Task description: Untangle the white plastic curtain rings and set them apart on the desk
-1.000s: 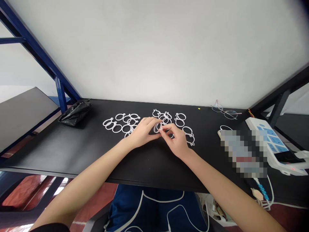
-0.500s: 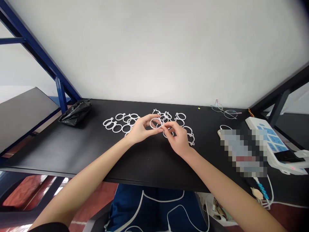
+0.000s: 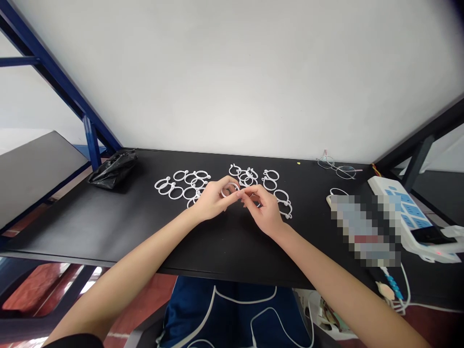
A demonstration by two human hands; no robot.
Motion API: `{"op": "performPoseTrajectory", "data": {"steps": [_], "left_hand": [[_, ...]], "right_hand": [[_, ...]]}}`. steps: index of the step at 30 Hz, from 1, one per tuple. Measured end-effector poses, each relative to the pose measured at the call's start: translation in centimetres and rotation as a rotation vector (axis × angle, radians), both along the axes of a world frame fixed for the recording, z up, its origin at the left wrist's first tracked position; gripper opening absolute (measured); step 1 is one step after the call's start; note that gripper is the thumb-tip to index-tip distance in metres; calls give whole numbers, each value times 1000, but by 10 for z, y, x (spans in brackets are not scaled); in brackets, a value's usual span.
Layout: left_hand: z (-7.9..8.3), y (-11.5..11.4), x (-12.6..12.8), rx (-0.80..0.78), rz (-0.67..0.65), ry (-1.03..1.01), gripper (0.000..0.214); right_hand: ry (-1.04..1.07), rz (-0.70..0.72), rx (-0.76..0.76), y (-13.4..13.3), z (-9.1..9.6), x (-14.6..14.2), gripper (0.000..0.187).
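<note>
Between both hands is a white curtain ring point(image 3: 229, 184), held above the black desk. My left hand point(image 3: 214, 197) grips the ring's body with thumb and fingers. My right hand point(image 3: 264, 207) pinches at the ring's right end, thumb against forefinger, where a small eyelet would sit; the fingertips hide that part. More white rings with small eyelets lie on the desk: a left cluster point(image 3: 176, 192), a group behind the hands point(image 3: 248, 177), and a few by the right hand point(image 3: 281, 195). Some rings are partly covered by my hands.
On the black desk point(image 3: 119, 227) lie a black plastic bag point(image 3: 113, 169) at left and eyeglasses point(image 3: 345, 171) at back right. A blurred-out phone-like object point(image 3: 362, 229) and a white power strip point(image 3: 402, 208) with cables are on the right. A wall stands behind.
The held ring has dropped slightly and moved left, tilting to a flatter angle. Both hands stay close together, my left hand a little lower.
</note>
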State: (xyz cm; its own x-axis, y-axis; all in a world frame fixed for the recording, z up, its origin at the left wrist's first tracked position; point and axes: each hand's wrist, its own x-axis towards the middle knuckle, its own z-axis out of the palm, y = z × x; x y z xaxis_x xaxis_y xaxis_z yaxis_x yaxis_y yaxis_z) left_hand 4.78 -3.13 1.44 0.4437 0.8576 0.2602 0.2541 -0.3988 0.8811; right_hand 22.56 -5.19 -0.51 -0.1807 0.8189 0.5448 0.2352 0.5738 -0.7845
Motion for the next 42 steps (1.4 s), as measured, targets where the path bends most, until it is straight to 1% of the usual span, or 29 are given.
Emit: {"op": "performPoseTrajectory", "data": {"steps": [3,6,8,17,20,22,24,26,28,30,32,34,37,39,42], "left_hand": [[1,0,1,5,18,40,27],[3,0,1,-10,3,47,27],[4,-1,1,-23,-10,45,27],[3,-2,2,-70,-101,-26,28],[3,-2,1,-47,-91,6,28],[3,-1,1,37,-34,96,29],[3,0,1,188,95,247,30],[1,2,0,324,253,417,33],[-2,7,-2,403,381,566,36],[-7,13,-6,452,448,701,40],[-13,18,-10,497,470,815,43],[-18,22,-14,524,475,868,44],[-23,25,-17,555,484,897,41],[-24,24,-17,569,489,927,36],[-26,23,-17,579,487,965,29]], "right_hand": [[-72,29,-10,1,2,2,18],[-215,68,2,1,1,4,26],[-262,82,19,1,0,5,29],[-275,99,48,1,2,7,32],[-270,106,39,2,3,8,32],[-281,94,31,2,3,7,32],[-296,47,20,3,3,6,33],[-305,-29,17,5,2,6,31],[-314,-99,33,7,-1,5,25],[-332,-140,83,10,-5,5,17],[-367,-146,159,13,-10,6,8],[-416,-120,204,16,-15,7,9],[-489,-81,152,19,-18,9,17],[-510,-69,117,19,-18,9,17],[-524,-42,115,17,-14,9,16]]}}
